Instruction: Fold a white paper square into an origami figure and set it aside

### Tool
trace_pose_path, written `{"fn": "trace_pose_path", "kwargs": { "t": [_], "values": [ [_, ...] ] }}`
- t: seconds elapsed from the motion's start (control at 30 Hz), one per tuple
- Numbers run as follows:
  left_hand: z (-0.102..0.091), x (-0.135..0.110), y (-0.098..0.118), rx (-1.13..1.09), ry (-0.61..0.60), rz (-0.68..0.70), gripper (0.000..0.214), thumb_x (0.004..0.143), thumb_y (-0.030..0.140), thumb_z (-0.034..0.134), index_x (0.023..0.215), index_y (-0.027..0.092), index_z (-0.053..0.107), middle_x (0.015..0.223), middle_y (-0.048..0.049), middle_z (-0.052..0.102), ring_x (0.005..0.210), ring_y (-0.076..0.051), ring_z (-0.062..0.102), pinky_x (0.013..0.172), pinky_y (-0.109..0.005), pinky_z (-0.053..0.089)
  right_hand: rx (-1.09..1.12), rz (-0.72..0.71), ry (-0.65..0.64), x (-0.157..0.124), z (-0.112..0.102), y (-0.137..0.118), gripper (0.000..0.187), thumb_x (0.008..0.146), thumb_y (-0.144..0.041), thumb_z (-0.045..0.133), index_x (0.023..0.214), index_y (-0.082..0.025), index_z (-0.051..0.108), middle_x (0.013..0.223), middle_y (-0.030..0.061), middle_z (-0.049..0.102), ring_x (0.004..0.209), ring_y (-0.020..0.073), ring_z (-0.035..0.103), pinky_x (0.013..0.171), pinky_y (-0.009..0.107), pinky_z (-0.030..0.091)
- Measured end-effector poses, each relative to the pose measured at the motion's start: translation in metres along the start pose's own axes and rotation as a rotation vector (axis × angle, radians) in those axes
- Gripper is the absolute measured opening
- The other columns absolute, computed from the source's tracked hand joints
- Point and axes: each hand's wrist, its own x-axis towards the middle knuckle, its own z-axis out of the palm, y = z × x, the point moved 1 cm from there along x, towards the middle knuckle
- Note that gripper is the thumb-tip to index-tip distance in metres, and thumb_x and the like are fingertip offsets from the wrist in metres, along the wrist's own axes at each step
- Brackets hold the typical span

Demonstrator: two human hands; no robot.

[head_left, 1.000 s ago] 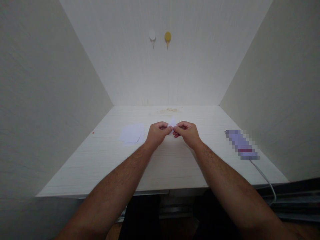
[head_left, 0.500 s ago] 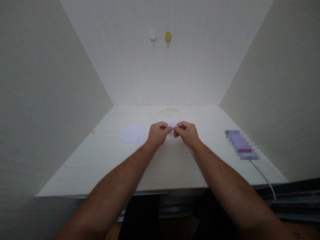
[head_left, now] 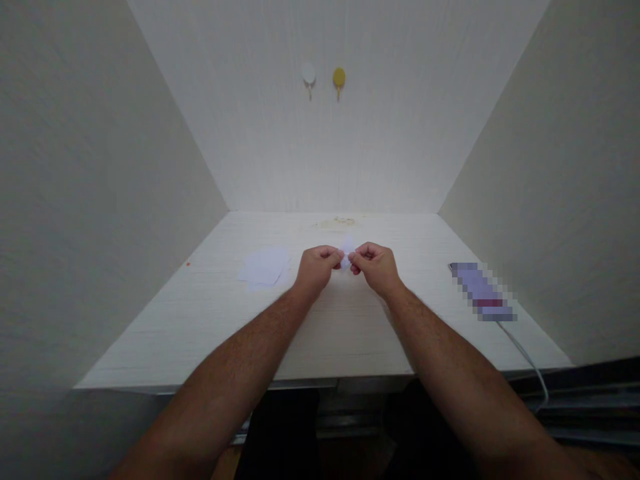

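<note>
A small piece of white paper (head_left: 347, 245) is held between my two hands above the middle of the tabletop. My left hand (head_left: 317, 267) pinches its left side between thumb and fingers. From the right, my right hand (head_left: 375, 263) pinches the same piece, its fingertips a short way from the left thumb. The paper looks folded, but my fingers cover much of it and its exact shape cannot be made out. Left of my left hand, a loose pile of white paper sheets (head_left: 265, 267) lies flat on the white table (head_left: 345, 333).
A phone-like device (head_left: 480, 290), blurred out, lies at the right with a white cable (head_left: 523, 353) running over the front edge. Walls enclose the table on three sides. One white hook (head_left: 309, 73) and one yellow hook (head_left: 339, 77) are on the back wall.
The fingertips of my two hands have drawn slightly apart, with the paper still between them. The view has shifted a little; the pile and the device stay in place.
</note>
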Motion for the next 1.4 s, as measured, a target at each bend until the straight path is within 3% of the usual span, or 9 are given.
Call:
{"fn": "trace_pose_path", "kwargs": {
  "t": [0.27,0.47,0.67,0.77,0.93,1.2,1.4],
  "values": [
    [0.001,0.001,-0.001,-0.081,0.020,-0.028,0.017,0.065,0.031,0.072,0.067,0.014,0.070,0.061,-0.0023,0.064,0.059,-0.013,0.057,0.062,-0.028,0.047,0.000,0.018,0.007,0.001,0.000,0.001,0.022,0.068,-0.034,0.074,0.065,-0.017,0.061,0.051,0.0000,0.063,0.043,0.0109,0.055,0.046,0.023,0.045],
    [0.002,0.000,0.000,-0.164,-0.109,-0.090,0.018,0.065,0.030,0.071,0.068,0.012,0.069,0.062,-0.0027,0.063,0.057,-0.011,0.057,0.062,-0.027,0.049,0.014,0.065,0.020,0.003,-0.003,0.006,0.026,0.069,-0.039,0.072,0.067,-0.015,0.064,0.051,0.0007,0.062,0.043,0.0106,0.054,0.044,0.024,0.044],
    [0.002,0.001,0.001,-0.088,0.015,-0.090,0.015,0.064,0.026,0.069,0.071,0.012,0.070,0.063,-0.0027,0.064,0.055,-0.011,0.057,0.056,-0.025,0.049,0.110,-0.036,0.031,0.003,-0.002,0.010,0.043,0.063,-0.029,0.075,0.102,-0.021,0.058,0.078,-0.0030,0.065,0.050,0.0106,0.059,0.045,0.024,0.050],
    [0.002,0.000,0.003,-0.015,0.045,-0.081,0.015,0.066,0.025,0.066,0.071,0.012,0.070,0.061,-0.0023,0.063,0.054,-0.011,0.055,0.052,-0.024,0.047,0.022,-0.098,0.020,0.002,-0.001,0.010,0.035,0.064,-0.028,0.073,0.096,-0.021,0.060,0.085,-0.0014,0.064,0.050,0.0082,0.058,0.044,0.023,0.048],
    [0.002,-0.004,0.008,0.058,0.019,-0.029,0.012,0.068,0.022,0.062,0.070,0.013,0.070,0.059,-0.0009,0.063,0.053,-0.010,0.055,0.051,-0.022,0.047,-0.066,-0.064,0.035,0.001,0.000,0.008,0.019,0.070,-0.033,0.069,0.080,-0.018,0.064,0.054,-0.0033,0.060,0.045,0.0106,0.055,0.045,0.023,0.046],
    [0.003,-0.005,0.009,0.071,-0.031,-0.012,0.007,0.067,0.018,0.062,0.066,0.014,0.068,0.058,0.0010,0.062,0.052,-0.009,0.055,0.051,-0.020,0.046,-0.075,-0.031,0.073,0.001,-0.001,0.001,0.019,0.073,-0.036,0.066,0.073,-0.018,0.061,0.050,-0.0022,0.060,0.043,0.0109,0.054,0.045,0.024,0.045],
    [0.004,-0.007,0.008,-0.092,-0.100,-0.082,0.012,0.068,0.023,0.067,0.072,0.013,0.068,0.066,-0.0023,0.067,0.056,-0.011,0.060,0.056,-0.024,0.052,-0.028,-0.039,0.063,0.003,-0.003,0.005,0.019,0.073,-0.035,0.067,0.075,-0.018,0.061,0.050,-0.0027,0.060,0.043,0.0106,0.054,0.046,0.024,0.046]
  ]
}}
